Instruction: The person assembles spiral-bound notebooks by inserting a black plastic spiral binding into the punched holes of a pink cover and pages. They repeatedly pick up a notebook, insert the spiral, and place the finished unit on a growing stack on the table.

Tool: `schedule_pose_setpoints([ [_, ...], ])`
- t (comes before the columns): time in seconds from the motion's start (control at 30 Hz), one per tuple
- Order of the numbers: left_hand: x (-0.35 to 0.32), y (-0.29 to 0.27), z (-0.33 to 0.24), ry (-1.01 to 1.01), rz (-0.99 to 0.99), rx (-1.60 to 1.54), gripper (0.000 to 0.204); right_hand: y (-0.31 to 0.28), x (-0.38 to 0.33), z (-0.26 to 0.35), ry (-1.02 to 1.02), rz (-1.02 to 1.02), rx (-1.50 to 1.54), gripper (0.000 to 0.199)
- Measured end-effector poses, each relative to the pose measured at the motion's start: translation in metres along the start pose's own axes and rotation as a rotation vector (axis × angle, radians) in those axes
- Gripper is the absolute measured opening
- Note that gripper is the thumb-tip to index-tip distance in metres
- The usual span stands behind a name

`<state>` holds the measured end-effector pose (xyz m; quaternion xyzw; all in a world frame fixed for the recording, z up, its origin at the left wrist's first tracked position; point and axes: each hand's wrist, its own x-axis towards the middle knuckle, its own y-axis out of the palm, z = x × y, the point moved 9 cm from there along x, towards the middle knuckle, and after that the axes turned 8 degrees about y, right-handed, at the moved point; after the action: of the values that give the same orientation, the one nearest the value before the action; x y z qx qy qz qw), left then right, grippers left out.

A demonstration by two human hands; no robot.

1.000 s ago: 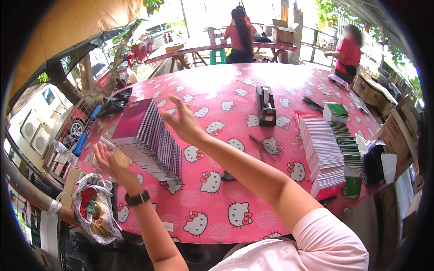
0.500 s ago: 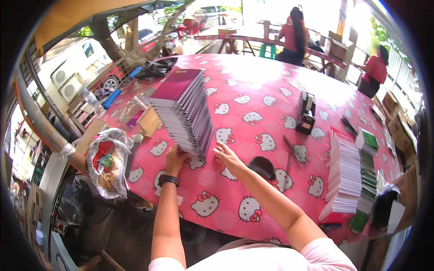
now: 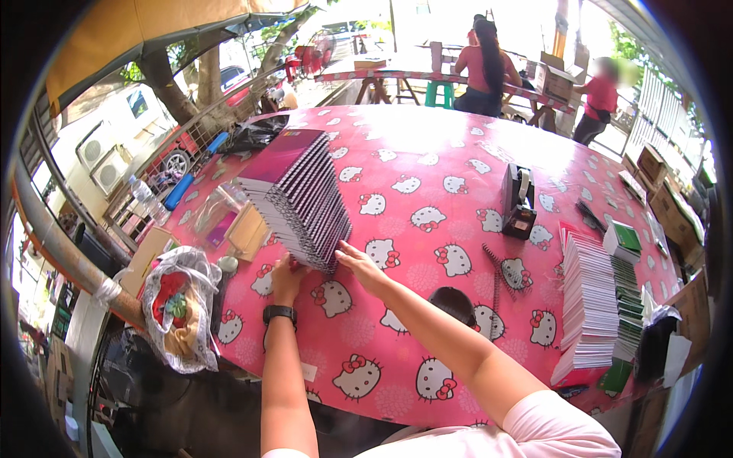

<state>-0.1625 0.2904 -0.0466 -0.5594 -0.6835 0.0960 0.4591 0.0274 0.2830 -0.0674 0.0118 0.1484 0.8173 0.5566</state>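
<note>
A tall stack of spiral-bound notebooks (image 3: 309,202) with purple covers stands on the pink cat-patterned tablecloth (image 3: 405,347), left of the middle. My left hand (image 3: 287,281), below a black wristwatch (image 3: 279,312), grips the stack's near lower left corner; its thumb shows and the other fingers are partly hidden. My right hand (image 3: 362,269) reaches across with fingers stretched out, their tips against the stack's lower right side. Close to my right forearm lie a dark round object (image 3: 453,305) and loose black binding coils (image 3: 496,286).
A black tape dispenser (image 3: 519,206) stands right of the notebooks. Farther right are white paper stacks (image 3: 588,309) and green booklets (image 3: 623,241). A plastic bag (image 3: 179,313) hangs at the left edge, near a wooden block (image 3: 249,231). Two people (image 3: 489,69) are beyond the table.
The notebook stack has shifted a little left and away over the tablecloth, uncovering a printed cat. My right hand has come in from beside the stack to touch it. The view has shifted slightly.
</note>
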Motion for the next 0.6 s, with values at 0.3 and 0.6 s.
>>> schedule_pose_setpoints([
  [0.3, 0.026, 0.011, 0.069, -0.085, -0.039, -0.070, 0.043, 0.020, 0.065, 0.009, -0.056, 0.063, -0.031, 0.075],
  [0.6, 0.033, 0.013, 0.096, -0.025, -0.185, -0.150, 0.062, 0.013, 0.033, 0.016, -0.019, -0.082, -0.508, 0.081],
])
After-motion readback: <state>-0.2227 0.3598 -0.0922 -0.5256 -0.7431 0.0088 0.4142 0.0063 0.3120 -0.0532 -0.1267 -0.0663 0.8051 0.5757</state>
